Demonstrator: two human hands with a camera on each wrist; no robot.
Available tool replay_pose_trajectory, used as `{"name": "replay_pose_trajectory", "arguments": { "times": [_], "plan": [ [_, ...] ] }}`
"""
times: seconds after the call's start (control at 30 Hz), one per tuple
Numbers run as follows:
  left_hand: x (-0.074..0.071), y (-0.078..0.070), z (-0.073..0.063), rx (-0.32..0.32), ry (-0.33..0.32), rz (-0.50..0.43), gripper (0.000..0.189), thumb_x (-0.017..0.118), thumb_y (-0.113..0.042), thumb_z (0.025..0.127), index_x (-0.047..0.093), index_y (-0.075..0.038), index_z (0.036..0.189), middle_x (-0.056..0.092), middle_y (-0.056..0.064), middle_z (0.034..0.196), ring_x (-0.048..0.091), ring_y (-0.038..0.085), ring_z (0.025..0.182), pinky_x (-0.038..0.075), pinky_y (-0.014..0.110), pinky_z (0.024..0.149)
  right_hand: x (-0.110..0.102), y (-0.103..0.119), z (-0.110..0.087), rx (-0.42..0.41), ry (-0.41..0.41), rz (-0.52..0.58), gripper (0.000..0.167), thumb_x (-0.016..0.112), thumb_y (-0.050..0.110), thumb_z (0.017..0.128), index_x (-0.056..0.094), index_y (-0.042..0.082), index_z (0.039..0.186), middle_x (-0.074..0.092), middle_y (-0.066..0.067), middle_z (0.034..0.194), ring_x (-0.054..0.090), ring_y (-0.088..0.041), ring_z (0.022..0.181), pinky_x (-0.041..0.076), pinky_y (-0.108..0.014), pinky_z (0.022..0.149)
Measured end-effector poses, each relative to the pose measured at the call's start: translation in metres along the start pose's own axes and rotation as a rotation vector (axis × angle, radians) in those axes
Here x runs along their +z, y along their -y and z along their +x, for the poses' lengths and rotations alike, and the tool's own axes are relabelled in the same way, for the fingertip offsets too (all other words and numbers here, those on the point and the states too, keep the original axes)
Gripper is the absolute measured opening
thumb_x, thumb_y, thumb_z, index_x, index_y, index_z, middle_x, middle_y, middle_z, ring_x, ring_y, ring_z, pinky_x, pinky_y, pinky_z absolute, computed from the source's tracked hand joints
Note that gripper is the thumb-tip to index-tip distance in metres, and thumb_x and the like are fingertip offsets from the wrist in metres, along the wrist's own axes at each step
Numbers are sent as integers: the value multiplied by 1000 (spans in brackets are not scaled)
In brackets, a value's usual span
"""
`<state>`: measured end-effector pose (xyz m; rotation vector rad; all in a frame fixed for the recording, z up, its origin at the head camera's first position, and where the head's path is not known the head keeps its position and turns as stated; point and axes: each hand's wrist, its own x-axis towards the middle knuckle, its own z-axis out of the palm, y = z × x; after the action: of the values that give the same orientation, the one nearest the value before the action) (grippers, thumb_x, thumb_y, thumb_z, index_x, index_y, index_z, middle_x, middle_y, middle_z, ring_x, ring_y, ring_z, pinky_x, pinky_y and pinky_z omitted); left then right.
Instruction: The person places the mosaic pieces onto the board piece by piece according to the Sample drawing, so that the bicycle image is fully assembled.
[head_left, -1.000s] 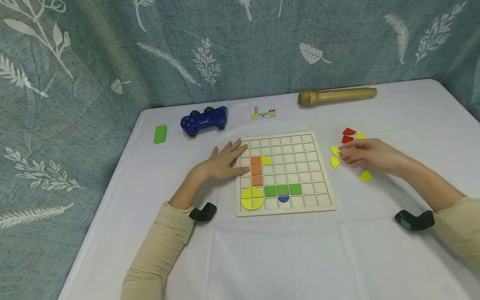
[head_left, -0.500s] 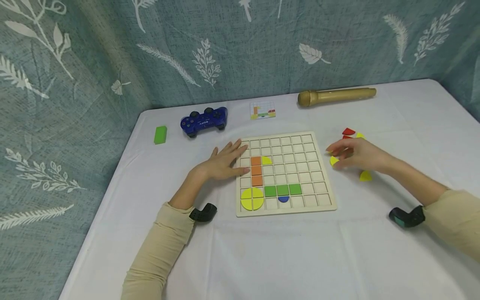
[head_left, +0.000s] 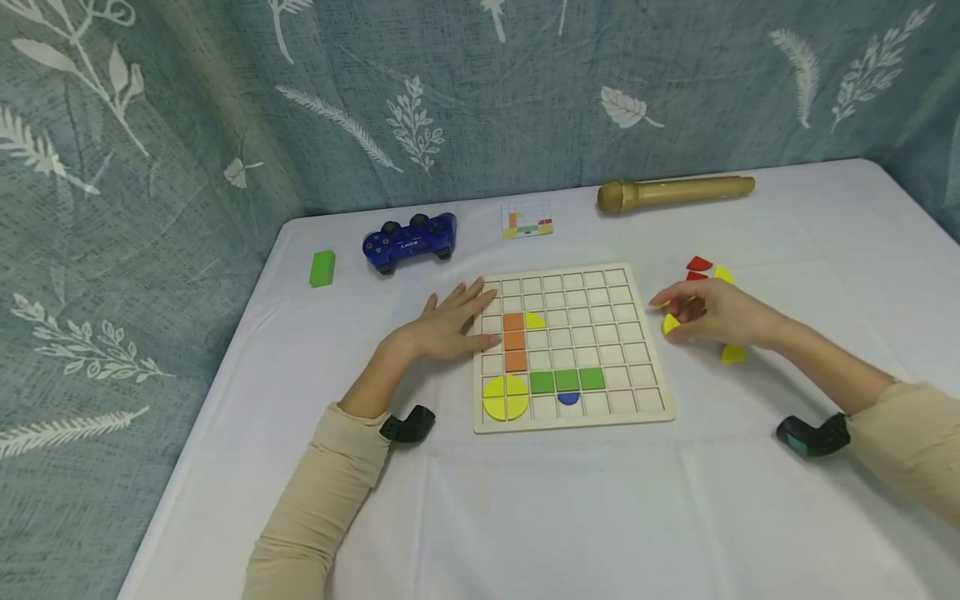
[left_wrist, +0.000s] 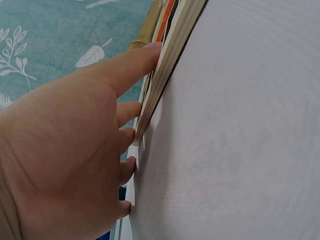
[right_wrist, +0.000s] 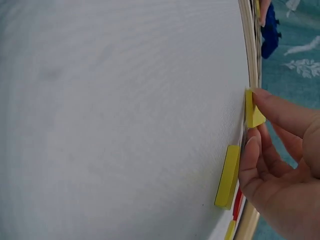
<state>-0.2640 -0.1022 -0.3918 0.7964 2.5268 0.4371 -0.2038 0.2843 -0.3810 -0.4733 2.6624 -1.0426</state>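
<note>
My left hand (head_left: 450, 323) rests with spread fingers on the left edge of a wooden grid board (head_left: 607, 337). Orange squares (head_left: 514, 340), green squares (head_left: 566, 380), a blue half-circle (head_left: 568, 398) and yellow quarter-circles (head_left: 506, 397) lie in its cells. Right of the board, my right hand (head_left: 723, 317) has its thumb and curled fingers about a yellow quarter-circle block (right_wrist: 255, 110), thumb against one side. Another yellow block (head_left: 733, 353) lies by the palm. Under the index fingertip a further yellow piece is mostly hidden. Red pieces (head_left: 699, 263) lie just beyond the hand.
A patterned card (head_left: 527, 220) lies behind the board. At the back are a blue game controller (head_left: 410, 242) and a gold microphone-shaped object (head_left: 675, 193). A green block (head_left: 322, 268) sits at the left. A curtain (head_left: 480, 100) hangs behind the white-covered table.
My right hand has moved slightly left and nearer me, fingers spreading over the yellow pieces. The yellow block by the thumb has turned a little. My left hand stays put.
</note>
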Motion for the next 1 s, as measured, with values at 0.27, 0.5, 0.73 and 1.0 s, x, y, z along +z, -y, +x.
{"name": "replay_pose_trajectory", "arguments": {
  "times": [0.27, 0.5, 0.73, 1.0],
  "plan": [
    [-1, -1, -2, 4, -7, -9, 80, 50, -52, 95, 10, -18, 155, -4, 3, 159, -7, 26, 143, -12, 54, 109, 1, 3, 0, 2, 9, -11, 38, 75, 7, 82, 64, 1, 118, 57, -6, 91, 53, -22, 81, 45, -23, 68],
    [0, -1, -2, 4, -5, -13, 80, 50, -52, 95, 10, -19, 155, -4, 3, 159, -7, 26, 143, -12, 53, 109, 6, 9, -2, 82, 32, 118, 40, 75, 14, 84, 63, 2, 119, 64, -7, 95, 61, -21, 83, 51, -25, 70],
    [0, -1, -1, 7, -5, -14, 80, 50, -52, 95, 10, -18, 155, -4, 3, 159, -8, 25, 143, -12, 53, 109, 14, 19, -5, 135, 64, 266, 40, 71, 15, 87, 61, -5, 120, 66, -9, 98, 66, -19, 80, 55, -28, 71],
    [0, -1, -1, 5, -3, -18, 80, 51, -51, 95, 10, -18, 155, -4, 3, 159, -7, 26, 143, -12, 53, 109, 24, 32, -13, 143, 168, 352, 36, 71, 14, 87, 62, -3, 118, 66, -10, 89, 65, -22, 77, 53, -29, 74]
  ]
}}
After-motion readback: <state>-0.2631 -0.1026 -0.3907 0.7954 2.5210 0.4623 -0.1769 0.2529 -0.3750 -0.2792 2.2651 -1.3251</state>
